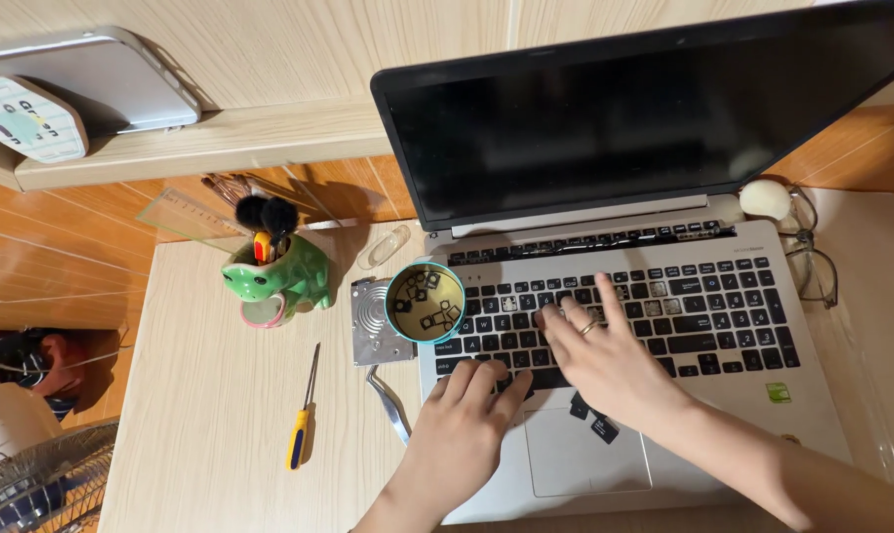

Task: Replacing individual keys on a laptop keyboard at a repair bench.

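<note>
Head view, looking straight down: a silver laptop (664, 326) sits open toward the desk's (210, 415) right side, screen dark, and several keys are missing from its black keyboard, pale gaps showing in the upper rows. The left hand (466, 424) lies palm down on the lower left of the keyboard, fingers close together and curled onto the keys, pinching nothing that can be seen. The right hand (600, 355) reaches in from the lower right, fingers spread loosely across the middle rows, a ring on one finger; it grips nothing. Just below that hand, a few loose black keycaps (593, 419) lie on the palm rest at the touchpad's upper right corner.

At the laptop's left edge, a small round teal-rimmed tin (425, 303) overlaps the keyboard corner and holds more black keycaps. Touching it on the left is a bare silver hard drive (373, 326), with metal tweezers (389, 403) just below. Further left, a yellow-handled screwdriver (302, 415) lies by itself on the desk. A green frog-shaped pen holder (281, 278) stands near the desk's back edge, a clear ruler (185, 212) behind it. Eyeglasses (812, 257) rest by the laptop's right hinge, near the desk's far right corner
</note>
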